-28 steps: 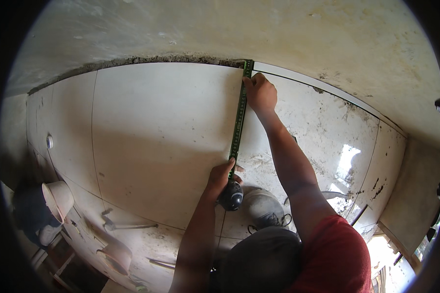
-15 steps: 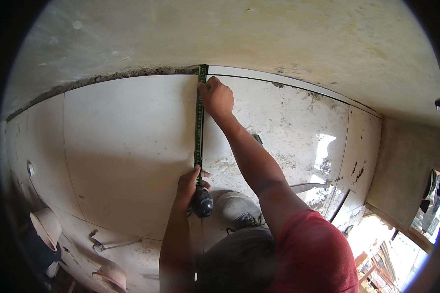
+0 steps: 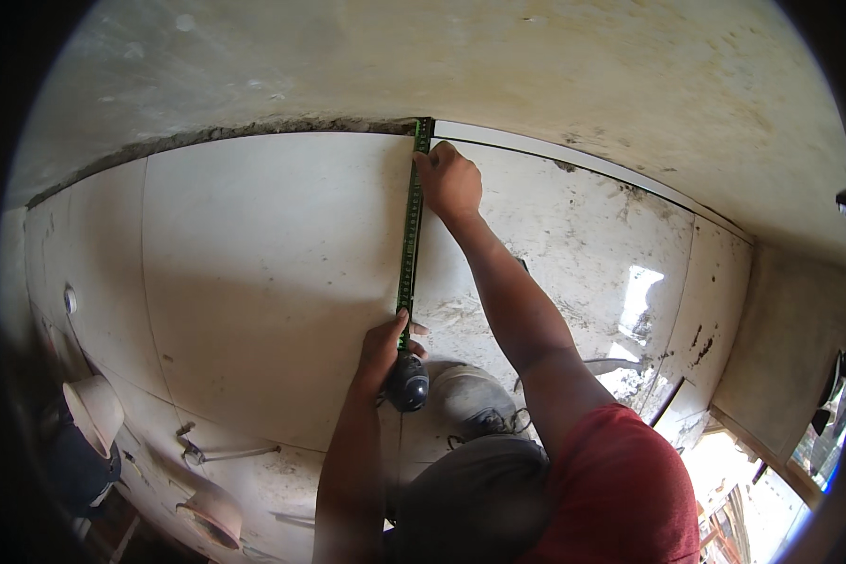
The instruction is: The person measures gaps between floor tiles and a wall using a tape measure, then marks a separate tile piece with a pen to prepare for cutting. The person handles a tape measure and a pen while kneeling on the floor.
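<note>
- Both hands keep their grip while the view shifts; tape measure stays stretched along the tile joint.
- Right hand fingers press the tape's far end flat.
- Left hand fingers close around the tape case.

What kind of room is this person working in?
Probably a bathroom being built or redone. Large pale floor tiles are smeared with mortar, the wall is bare rough plaster, and pipe fittings stick out low down. The left hand and right hand stretch a green tape measure along a tile joint.
</note>
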The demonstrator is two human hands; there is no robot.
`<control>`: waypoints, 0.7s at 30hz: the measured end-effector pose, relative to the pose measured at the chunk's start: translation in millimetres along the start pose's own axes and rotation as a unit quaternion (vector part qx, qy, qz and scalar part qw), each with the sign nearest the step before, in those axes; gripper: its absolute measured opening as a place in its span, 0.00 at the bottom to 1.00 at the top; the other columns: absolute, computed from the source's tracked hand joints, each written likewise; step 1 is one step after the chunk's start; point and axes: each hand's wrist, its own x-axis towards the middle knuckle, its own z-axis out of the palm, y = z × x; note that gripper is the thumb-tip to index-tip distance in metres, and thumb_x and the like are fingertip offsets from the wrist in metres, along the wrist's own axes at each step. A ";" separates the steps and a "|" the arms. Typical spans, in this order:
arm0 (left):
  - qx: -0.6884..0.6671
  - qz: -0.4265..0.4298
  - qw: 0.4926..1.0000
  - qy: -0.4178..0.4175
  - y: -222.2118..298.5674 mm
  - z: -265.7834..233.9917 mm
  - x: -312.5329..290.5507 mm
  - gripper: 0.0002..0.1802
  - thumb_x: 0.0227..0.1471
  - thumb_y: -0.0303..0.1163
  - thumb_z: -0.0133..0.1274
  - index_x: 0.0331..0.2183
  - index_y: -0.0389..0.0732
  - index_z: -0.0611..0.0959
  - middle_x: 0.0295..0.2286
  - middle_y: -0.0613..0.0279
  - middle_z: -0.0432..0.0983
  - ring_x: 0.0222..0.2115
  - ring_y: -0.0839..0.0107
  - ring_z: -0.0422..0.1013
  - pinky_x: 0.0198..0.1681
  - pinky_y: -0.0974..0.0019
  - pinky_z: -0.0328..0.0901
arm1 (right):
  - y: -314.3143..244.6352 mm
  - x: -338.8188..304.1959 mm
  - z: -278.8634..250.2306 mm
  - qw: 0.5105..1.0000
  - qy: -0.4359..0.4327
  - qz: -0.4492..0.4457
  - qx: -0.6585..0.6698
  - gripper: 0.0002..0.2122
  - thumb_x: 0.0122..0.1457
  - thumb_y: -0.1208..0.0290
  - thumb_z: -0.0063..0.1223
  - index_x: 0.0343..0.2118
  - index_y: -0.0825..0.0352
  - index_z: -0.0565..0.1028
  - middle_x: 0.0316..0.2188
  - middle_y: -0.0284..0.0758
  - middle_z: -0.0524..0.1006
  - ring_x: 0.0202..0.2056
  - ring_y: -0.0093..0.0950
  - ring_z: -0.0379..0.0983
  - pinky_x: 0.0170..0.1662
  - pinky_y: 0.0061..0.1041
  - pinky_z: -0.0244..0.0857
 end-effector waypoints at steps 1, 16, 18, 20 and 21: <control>0.002 0.000 1.000 -0.007 -0.1 -0.6 0.4 0.30 0.61 0.54 0.48 0.36 0.31 0.81 0.24 0.52 0.79 0.18 0.71 0.75 0.22 0.69 0.68 | -0.6 -0.1 -0.8 1.000 -0.002 0.002 0.001 0.13 0.57 0.57 0.52 0.28 0.64 0.75 0.24 0.45 0.79 0.29 0.48 0.77 0.35 0.45 0.71; 0.043 -0.010 0.999 -0.004 6.9 1.0 -7.0 0.29 0.63 0.52 0.44 0.37 0.33 0.82 0.18 0.55 0.77 0.15 0.74 0.71 0.21 0.71 0.66 | 0.3 -1.0 3.6 0.999 0.040 -0.014 -0.009 0.16 0.56 0.54 0.57 0.25 0.64 0.75 0.21 0.40 0.78 0.26 0.44 0.76 0.32 0.41 0.69; 0.048 -0.010 0.999 -0.012 4.6 -0.8 -3.5 0.30 0.63 0.53 0.45 0.37 0.29 0.80 0.19 0.54 0.76 0.16 0.72 0.72 0.20 0.70 0.66 | 0.6 -0.8 3.2 0.999 0.035 -0.013 -0.017 0.16 0.56 0.54 0.57 0.24 0.65 0.74 0.21 0.40 0.78 0.26 0.44 0.76 0.31 0.41 0.69; 0.042 -0.009 0.999 -0.010 1.7 -2.0 0.0 0.30 0.63 0.52 0.46 0.37 0.29 0.80 0.22 0.52 0.77 0.17 0.71 0.73 0.20 0.69 0.68 | 0.8 -0.7 2.8 0.999 0.035 -0.012 -0.011 0.16 0.56 0.54 0.57 0.24 0.65 0.74 0.21 0.41 0.78 0.26 0.44 0.76 0.31 0.41 0.69; 0.035 -0.015 0.999 -0.010 0.2 -2.4 1.3 0.30 0.63 0.52 0.46 0.37 0.29 0.79 0.23 0.51 0.78 0.17 0.70 0.74 0.21 0.69 0.68 | 0.9 -0.5 2.8 0.999 0.034 -0.010 -0.014 0.16 0.56 0.55 0.57 0.24 0.65 0.74 0.20 0.41 0.78 0.26 0.44 0.76 0.31 0.41 0.69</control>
